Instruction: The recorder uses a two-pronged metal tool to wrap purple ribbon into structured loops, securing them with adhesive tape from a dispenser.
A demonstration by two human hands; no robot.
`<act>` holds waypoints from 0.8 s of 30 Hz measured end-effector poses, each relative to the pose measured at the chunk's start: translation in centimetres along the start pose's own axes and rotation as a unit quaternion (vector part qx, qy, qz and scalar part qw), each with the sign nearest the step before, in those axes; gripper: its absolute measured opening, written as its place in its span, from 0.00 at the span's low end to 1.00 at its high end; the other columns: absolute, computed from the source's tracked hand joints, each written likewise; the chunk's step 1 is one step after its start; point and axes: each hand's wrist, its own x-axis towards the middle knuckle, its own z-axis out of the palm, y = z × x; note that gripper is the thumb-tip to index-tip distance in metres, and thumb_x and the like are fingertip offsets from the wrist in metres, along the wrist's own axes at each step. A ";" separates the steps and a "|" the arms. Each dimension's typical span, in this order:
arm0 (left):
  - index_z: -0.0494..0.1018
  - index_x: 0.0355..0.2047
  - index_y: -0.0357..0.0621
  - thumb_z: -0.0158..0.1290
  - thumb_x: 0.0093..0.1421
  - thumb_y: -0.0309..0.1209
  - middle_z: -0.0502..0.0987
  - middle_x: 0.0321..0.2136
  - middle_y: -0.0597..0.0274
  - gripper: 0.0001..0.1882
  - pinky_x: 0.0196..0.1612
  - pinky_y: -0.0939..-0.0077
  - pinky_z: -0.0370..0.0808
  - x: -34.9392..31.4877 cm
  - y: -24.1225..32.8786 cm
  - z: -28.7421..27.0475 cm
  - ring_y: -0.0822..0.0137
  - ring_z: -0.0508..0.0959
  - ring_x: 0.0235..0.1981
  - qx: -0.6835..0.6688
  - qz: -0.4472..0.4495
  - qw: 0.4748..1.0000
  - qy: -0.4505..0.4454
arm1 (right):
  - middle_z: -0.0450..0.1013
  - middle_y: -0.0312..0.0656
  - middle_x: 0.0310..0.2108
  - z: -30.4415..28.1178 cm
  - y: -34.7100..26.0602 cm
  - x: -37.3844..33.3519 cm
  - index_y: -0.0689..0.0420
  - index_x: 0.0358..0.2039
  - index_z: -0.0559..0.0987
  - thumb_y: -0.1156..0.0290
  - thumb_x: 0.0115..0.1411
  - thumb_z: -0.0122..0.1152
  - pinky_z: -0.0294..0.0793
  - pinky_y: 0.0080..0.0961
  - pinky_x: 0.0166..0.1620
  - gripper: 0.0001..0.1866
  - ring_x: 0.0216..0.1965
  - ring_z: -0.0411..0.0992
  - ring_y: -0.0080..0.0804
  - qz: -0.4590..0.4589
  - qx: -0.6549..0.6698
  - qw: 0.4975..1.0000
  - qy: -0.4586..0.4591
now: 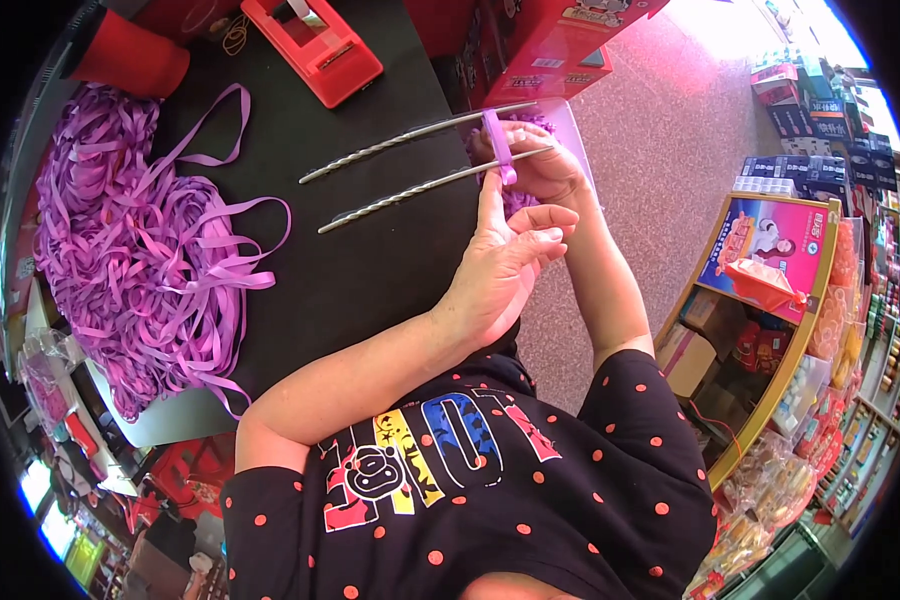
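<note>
Two long metal rods with twisted ends, a far rod (400, 138) and a near rod (410, 192), run side by side above the black tabletop (280, 330). A narrow purple ribbon (494, 135) is looped around both near their right ends. My left hand (505, 260) touches the loop beside the near rod with a stretched index finger; its other fingers are loosely bent and hold nothing. At the loop's right side, my right hand (550, 170) has its fingers closed at the ribbon, partly hidden by the rods. Below sits a pale container (576, 135) with purple ribbon pieces.
A large heap of purple ribbon (160, 260) covers the table's left side. Behind it stand a red cylinder (135, 55) and a red tape dispenser (320, 50). Red boxes (540, 55) are at the far edge. On the right, a yellow-framed shelf (740, 400) holds packages.
</note>
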 end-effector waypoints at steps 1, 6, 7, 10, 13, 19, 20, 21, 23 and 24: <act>0.33 0.66 0.60 0.48 0.59 0.21 0.70 0.43 0.58 0.44 0.51 0.69 0.66 0.0 0.0 0.1 0.67 0.69 0.48 -0.002 0.007 1.000 0.000 | 0.74 0.38 0.33 0.3 -0.7 -0.3 0.62 0.40 0.75 0.68 0.57 0.61 0.76 0.25 0.38 0.14 0.33 0.74 0.26 -0.013 -0.045 0.998 0.046; 0.33 0.66 0.60 0.48 0.58 0.21 0.70 0.43 0.58 0.44 0.51 0.69 0.66 -0.1 0.2 0.1 0.68 0.70 0.48 0.004 0.008 1.000 -0.009 | 0.76 0.40 0.34 1.7 -3.3 -1.4 0.63 0.42 0.75 0.69 0.59 0.57 0.76 0.30 0.42 0.13 0.35 0.76 0.30 0.052 -0.118 0.986 0.106; 0.33 0.66 0.60 0.49 0.58 0.21 0.70 0.43 0.58 0.44 0.52 0.69 0.66 0.0 0.2 0.0 0.68 0.70 0.48 0.006 0.013 1.000 -0.013 | 0.76 0.40 0.34 2.1 -2.8 -1.3 0.63 0.42 0.75 0.69 0.59 0.57 0.76 0.30 0.42 0.13 0.35 0.76 0.30 0.052 -0.119 0.986 0.105; 0.33 0.66 0.60 0.49 0.58 0.21 0.70 0.43 0.58 0.44 0.52 0.69 0.66 -0.1 0.0 -0.1 0.68 0.70 0.47 0.002 0.003 1.000 0.001 | 0.76 0.38 0.31 2.8 -1.4 -1.2 0.61 0.40 0.76 0.67 0.61 0.54 0.76 0.29 0.40 0.12 0.33 0.76 0.29 0.037 -0.123 0.982 0.137; 0.33 0.65 0.60 0.49 0.58 0.22 0.70 0.42 0.58 0.44 0.52 0.69 0.66 0.0 0.0 -0.1 0.68 0.70 0.47 0.000 0.009 1.000 -0.014 | 0.76 0.38 0.29 2.9 -0.9 -1.2 0.61 0.41 0.76 0.65 0.60 0.55 0.75 0.28 0.36 0.14 0.30 0.75 0.29 0.067 -0.017 0.993 0.091; 0.32 0.65 0.58 0.49 0.59 0.23 0.70 0.42 0.57 0.44 0.51 0.68 0.65 -0.1 0.1 -0.3 0.67 0.70 0.47 0.003 0.009 1.000 -0.010 | 0.74 0.38 0.26 2.6 0.4 -1.1 0.60 0.41 0.75 0.63 0.60 0.56 0.74 0.27 0.33 0.14 0.25 0.72 0.25 0.050 0.032 0.996 0.070; 0.32 0.65 0.58 0.49 0.59 0.23 0.70 0.42 0.57 0.44 0.51 0.68 0.65 -0.1 0.1 -0.2 0.67 0.70 0.47 0.002 0.009 1.000 -0.011 | 0.74 0.37 0.26 2.5 0.7 -1.3 0.60 0.40 0.75 0.64 0.60 0.56 0.74 0.26 0.33 0.14 0.25 0.72 0.24 0.035 0.055 0.996 0.059; 0.31 0.65 0.58 0.49 0.59 0.23 0.70 0.42 0.57 0.44 0.51 0.68 0.65 -0.1 0.0 0.0 0.67 0.71 0.47 0.004 0.009 1.000 -0.013 | 0.74 0.37 0.26 2.5 0.8 -1.4 0.60 0.40 0.75 0.64 0.60 0.56 0.74 0.26 0.33 0.14 0.25 0.72 0.24 0.035 0.054 0.996 0.060; 0.31 0.65 0.59 0.49 0.59 0.23 0.71 0.42 0.57 0.44 0.51 0.67 0.65 -0.1 0.0 0.1 0.67 0.71 0.47 0.005 0.009 1.000 -0.013 | 0.73 0.37 0.26 2.5 1.3 -1.6 0.60 0.39 0.74 0.66 0.59 0.57 0.74 0.26 0.32 0.12 0.26 0.72 0.24 -0.007 0.063 0.995 0.072; 0.31 0.65 0.59 0.49 0.59 0.23 0.71 0.41 0.57 0.44 0.51 0.67 0.65 -0.1 0.0 0.1 0.67 0.71 0.47 0.003 0.010 1.000 -0.015 | 0.73 0.36 0.27 2.6 1.5 -1.6 0.60 0.39 0.74 0.68 0.59 0.58 0.75 0.25 0.32 0.11 0.26 0.73 0.24 -0.009 0.067 0.993 0.100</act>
